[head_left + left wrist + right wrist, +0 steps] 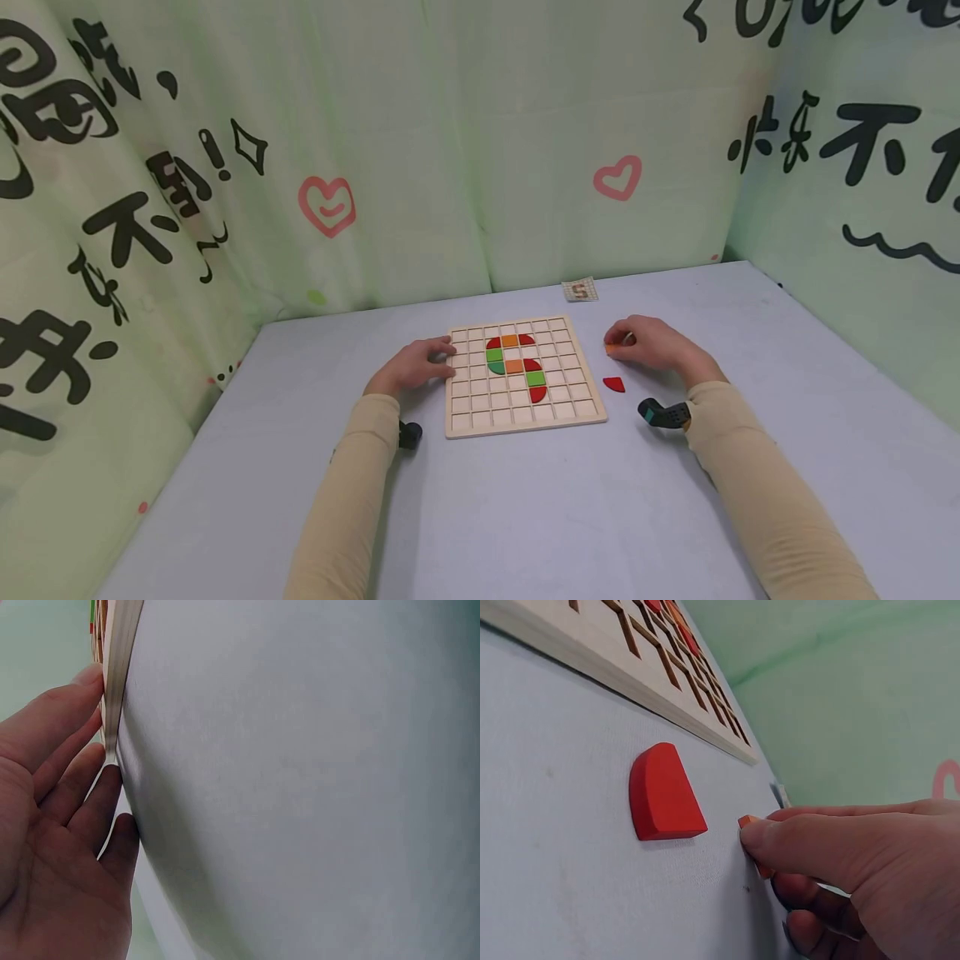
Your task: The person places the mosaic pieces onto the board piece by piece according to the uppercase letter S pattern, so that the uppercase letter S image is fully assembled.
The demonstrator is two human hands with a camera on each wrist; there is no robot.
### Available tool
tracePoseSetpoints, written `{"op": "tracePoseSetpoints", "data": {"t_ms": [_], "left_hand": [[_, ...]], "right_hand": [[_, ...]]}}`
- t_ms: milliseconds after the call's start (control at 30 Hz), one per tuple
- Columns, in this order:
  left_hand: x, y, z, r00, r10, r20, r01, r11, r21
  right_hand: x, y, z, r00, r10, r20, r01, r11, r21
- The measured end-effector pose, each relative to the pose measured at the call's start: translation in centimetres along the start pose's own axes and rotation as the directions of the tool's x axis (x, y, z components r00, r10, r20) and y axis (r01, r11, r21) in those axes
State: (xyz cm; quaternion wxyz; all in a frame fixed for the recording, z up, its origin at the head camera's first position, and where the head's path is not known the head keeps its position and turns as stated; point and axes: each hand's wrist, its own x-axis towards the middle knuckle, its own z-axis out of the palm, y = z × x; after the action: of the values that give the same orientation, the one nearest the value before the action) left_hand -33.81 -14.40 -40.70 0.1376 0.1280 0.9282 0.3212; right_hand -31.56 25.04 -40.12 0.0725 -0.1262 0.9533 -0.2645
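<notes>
A wooden grid board (480, 423) lies on the table, with red, orange and green blocks set in several squares in an S-like curve. At its left edge my left hand (417, 364) touches the rim with loosely extended fingers; the left wrist view shows the thumb and fingertips (90, 675) against the board's side (120, 667). Right of the board, my right hand (651, 342) pinches a small orange block (765, 870) between thumb and fingers, low over the table. A loose red quarter-round block (614, 384) lies between that hand and the board, near the wrist side.
A small printed card (580, 290) with a grid pattern lies by the table's back edge, beyond the board. Pale green curtains (480, 150) with black writing and hearts hang behind and beside the white table (510, 517). Each wrist wears a dark camera (663, 413).
</notes>
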Motion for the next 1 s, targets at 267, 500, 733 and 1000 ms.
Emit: {"op": "tracePoseSetpoints", "data": {"t_ms": [267,500,733,1000], "left_hand": [[0.01,0.0,0.03,1.0,-0.013,-0.004,0.013,1.0,0.008],[-0.01,-0.02,-0.06,1.0,0.007,-0.001,-0.007,1.0,0.018],[-0.01,0.02,0.01,1.0,0.005,-0.003,-0.005,1.0,0.002],[0.04,-0.06,-0.01,1.0,0.015,-0.008,-0.014,1.0,0.02]], "right_hand": [[0.0,0.15,0.14,0.999,0.036,-0.018,-0.036,0.999,0.005],[0.06,0.16,0.25,0.999,0.033,-0.03,-0.033,0.999,0.004],[-0.09,0.14,0.28,0.999,0.036,-0.038,-0.036,0.999,0.021],[-0.08,0.12,0.46,0.999,0.032,-0.042,-0.031,0.999,0.018]]}}
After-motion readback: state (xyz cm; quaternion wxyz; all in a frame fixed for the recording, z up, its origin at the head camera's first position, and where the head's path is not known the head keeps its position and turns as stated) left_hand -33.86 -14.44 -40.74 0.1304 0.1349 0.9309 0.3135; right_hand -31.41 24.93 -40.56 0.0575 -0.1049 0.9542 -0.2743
